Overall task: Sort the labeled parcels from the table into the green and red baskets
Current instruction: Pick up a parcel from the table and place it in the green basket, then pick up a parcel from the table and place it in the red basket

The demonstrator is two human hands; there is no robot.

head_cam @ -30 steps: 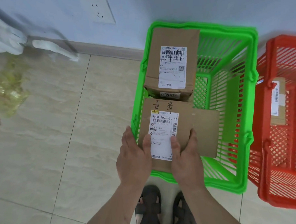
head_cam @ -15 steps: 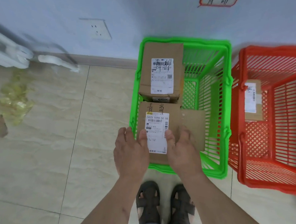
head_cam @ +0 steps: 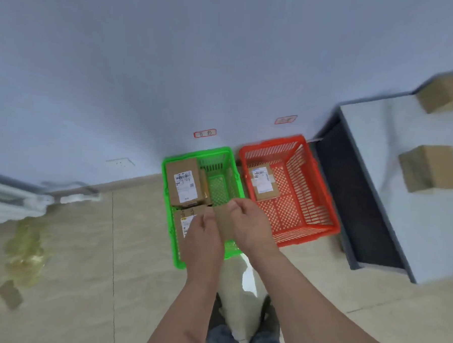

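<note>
Beige tiled floor (head_cam: 85, 242) below you, the green basket (head_cam: 169, 220) and red basket (head_cam: 306, 228) against the blue wall. Your left hand (head_cam: 203, 243) and right hand (head_cam: 251, 225) hover over the near labeled parcel (head_cam: 189, 216) in the green basket, fingers loosely curled; the blur hides any contact. Two more parcels wait on the grey table (head_cam: 402, 206).

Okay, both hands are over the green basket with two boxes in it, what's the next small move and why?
Probably turn right and reach for the nearest parcel on the table. The green basket already holds two boxes, the near box appears set down, and the left hand and right hand seem to grip nothing, though blur makes this uncertain.
</note>
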